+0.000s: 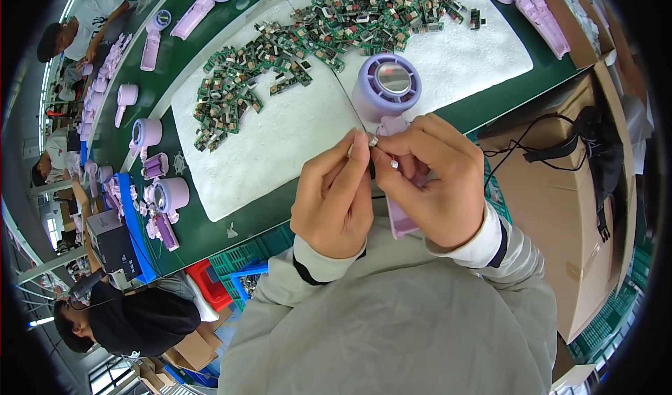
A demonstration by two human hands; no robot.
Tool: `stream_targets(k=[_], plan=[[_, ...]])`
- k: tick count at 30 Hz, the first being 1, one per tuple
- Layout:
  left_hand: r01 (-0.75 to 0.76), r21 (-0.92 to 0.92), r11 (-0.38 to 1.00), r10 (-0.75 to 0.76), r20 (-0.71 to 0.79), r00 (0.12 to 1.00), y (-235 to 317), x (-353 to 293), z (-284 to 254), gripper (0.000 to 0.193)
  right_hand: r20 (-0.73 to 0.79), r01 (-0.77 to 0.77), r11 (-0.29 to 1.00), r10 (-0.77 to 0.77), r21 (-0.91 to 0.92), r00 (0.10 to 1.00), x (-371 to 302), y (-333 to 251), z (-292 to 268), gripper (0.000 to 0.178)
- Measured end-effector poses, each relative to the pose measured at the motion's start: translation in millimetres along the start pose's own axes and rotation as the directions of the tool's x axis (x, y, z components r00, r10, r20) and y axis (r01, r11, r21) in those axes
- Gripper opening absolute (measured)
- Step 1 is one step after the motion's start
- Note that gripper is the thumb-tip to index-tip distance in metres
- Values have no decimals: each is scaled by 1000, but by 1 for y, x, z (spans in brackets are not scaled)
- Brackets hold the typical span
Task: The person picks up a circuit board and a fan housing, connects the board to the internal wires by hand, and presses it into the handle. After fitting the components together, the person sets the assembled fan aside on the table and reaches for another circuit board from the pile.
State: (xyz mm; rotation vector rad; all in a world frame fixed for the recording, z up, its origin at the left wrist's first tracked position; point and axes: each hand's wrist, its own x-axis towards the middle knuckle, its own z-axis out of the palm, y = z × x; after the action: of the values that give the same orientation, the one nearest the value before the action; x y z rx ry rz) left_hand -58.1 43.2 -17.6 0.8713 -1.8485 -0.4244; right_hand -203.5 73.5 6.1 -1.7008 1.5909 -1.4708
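My left hand (330,197) is closed in a pinch, thumb and forefinger meeting at a small white connector (373,141). Opposite it, my right hand (437,181) pinches the same spot from the other side. A second little white connector (394,164) pokes out beside my right thumb. Directly beyond both hands lies a lilac handheld device with a round vented head (387,90). Its pink handle shell (402,220) passes beneath my right hand, which hides much of it. Whether my right fingers also grip that shell cannot be made out.
Many green circuit boards (350,24) lie heaped on white foam sheets (231,178) across the green table. More lilac devices (147,134) stand left and far right. A cardboard box (553,220) with a black cable is at my right. Several people (133,318) sit along the left.
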Motion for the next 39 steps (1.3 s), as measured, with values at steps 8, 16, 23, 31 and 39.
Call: stream_targets(k=[8,16,23,31,39], plan=[[457,-534,712,-355,287,890,-17,4,-12,30,29,-88,994,86,71,996,2,5,-12,22],[547,-639,540,-394,382,836,-19,6,-16,30,178,197,980,-195,7,965,9,16,-22,27],[561,-634,532,-393,402,827,-25,5,-16,29,202,333,940,-313,-77,928,14,18,-26,32],[515,-570,640,-364,365,857,-17,7,-15,28,30,361,847,-380,-389,924,15,24,-23,33],[449,-456,769,-337,308,890,-12,8,-15,26,164,447,820,-416,-358,894,19,24,-20,33]])
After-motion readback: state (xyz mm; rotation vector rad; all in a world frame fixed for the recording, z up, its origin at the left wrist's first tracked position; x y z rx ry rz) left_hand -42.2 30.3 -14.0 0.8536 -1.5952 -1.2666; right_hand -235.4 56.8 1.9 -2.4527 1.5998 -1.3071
